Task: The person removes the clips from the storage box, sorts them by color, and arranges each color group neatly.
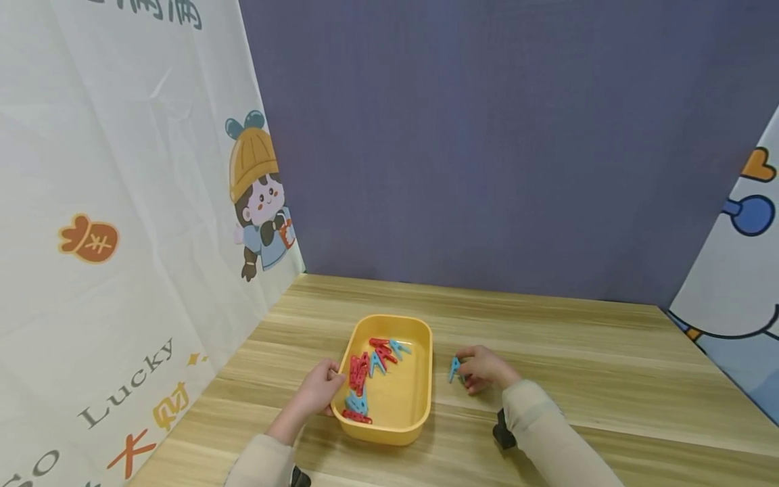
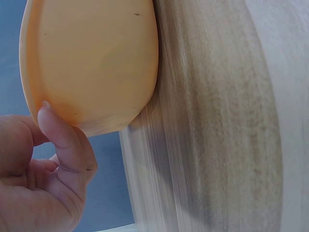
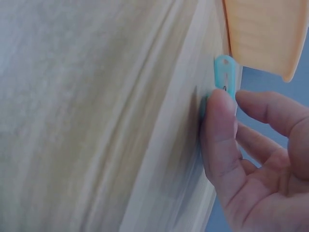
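Observation:
A yellow plastic basin stands on the table, and my left hand pinches its left rim between thumb and fingers. In the left wrist view the fingertips sit on the edge of the basin. Inside lie red clothespins and blue clothespins, heaped mostly along the left side. To the right of the basin, my right hand holds a blue clothespin low at the tabletop. The right wrist view shows the clothespin at the fingertips, partly hidden by them.
The wood-grain table extends around the basin. A dark blue-grey panel rises behind it. On the left hangs a white printed sheet, and another printed sheet hangs on the right.

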`<state>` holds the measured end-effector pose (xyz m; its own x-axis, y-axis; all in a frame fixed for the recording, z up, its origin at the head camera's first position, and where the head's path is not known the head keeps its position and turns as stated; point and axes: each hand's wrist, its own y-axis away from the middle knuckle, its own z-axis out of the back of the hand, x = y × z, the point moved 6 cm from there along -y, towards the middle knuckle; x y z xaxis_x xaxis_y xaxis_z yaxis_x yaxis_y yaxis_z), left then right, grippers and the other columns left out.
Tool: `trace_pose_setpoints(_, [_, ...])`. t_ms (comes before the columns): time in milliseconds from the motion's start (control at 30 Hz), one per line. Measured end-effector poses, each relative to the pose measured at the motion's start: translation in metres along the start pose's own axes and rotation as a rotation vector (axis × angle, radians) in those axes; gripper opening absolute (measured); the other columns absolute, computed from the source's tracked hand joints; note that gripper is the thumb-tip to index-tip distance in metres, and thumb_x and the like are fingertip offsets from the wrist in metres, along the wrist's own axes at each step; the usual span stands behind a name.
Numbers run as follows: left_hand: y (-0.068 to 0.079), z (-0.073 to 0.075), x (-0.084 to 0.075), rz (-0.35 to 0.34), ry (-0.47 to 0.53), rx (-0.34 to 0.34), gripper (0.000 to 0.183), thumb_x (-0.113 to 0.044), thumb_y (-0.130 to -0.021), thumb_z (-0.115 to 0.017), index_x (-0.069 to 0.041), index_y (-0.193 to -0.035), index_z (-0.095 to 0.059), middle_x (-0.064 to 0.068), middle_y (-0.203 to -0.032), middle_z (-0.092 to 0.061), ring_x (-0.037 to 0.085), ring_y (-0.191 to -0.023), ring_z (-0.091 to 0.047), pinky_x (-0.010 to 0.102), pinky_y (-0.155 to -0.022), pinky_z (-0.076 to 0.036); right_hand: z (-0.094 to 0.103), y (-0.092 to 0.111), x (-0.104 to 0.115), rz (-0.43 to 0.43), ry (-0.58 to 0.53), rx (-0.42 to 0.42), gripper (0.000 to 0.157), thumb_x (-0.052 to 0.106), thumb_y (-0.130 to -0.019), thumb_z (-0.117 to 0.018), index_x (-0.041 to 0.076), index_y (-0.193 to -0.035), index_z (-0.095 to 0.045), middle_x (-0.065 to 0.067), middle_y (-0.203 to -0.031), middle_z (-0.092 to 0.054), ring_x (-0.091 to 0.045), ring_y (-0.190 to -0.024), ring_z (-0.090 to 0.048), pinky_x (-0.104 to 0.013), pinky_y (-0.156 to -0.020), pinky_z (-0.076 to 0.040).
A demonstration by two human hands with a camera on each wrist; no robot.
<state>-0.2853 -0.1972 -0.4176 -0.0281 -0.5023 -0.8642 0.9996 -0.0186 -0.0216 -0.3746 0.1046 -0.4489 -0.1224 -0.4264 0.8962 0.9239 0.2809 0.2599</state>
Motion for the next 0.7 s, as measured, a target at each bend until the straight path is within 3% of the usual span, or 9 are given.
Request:
trace_pose_setpoints(267, [0.001, 0.000, 0.000, -0.001, 0.003, -0.001, 0.014, -0.007, -0.093, -0.049, 0.003, -0.101, -0.046, 0.010, -0.079, -0.048, 0.017, -0.052, -0.050, 0.028, -0.039, -0.049, 0.004, 0.003, 0.004, 0.039, -0.022, 0.034, 0.057, -0.006, -0.077, -0.054, -0.014, -0.130, -0.036, -0.013, -0.063, -0.055, -0.014, -0.048, -0.052, -0.029, -0.049, -0.054])
trace_pose_setpoints(700, [0.000, 0.000, 0.000, -0.003, 0.018, 0.005, 0.015, -0.006, -0.092, -0.049, 0.004, -0.102, -0.046, 0.010, -0.080, -0.048, 0.021, -0.056, -0.054, 0.029, -0.040, -0.051, 0.010, 0.008, 0.025, 0.129, -0.010, 0.056, 0.052, 0.000, -0.085, -0.051, -0.011, -0.133, -0.034, -0.016, -0.068, -0.054, -0.014, -0.048, -0.048, -0.027, -0.048, -0.051])
